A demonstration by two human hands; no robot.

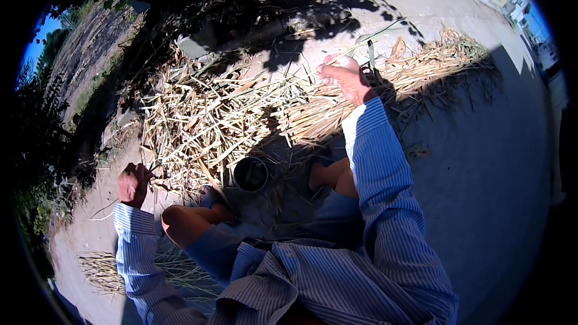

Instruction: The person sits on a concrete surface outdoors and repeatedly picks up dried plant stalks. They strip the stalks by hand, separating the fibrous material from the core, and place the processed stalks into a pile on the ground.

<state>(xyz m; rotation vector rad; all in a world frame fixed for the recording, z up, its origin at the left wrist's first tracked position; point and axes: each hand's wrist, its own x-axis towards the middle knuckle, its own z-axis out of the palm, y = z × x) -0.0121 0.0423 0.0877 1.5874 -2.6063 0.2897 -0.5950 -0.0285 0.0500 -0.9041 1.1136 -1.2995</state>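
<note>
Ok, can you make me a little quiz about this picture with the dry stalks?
1. True or false: the right hand is stretched out over the pile of dry stalks.
2. What round thing sits on the ground between the knees? A) dark pot B) red ball C) white plate
3. Which hand is closed in a grip at the pile's edge?

Key: 1 true. 2 A. 3 the left hand.

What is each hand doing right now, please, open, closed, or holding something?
Left hand: closed around dry stalks.
Right hand: extended over the pile, grip cannot be told.
</note>
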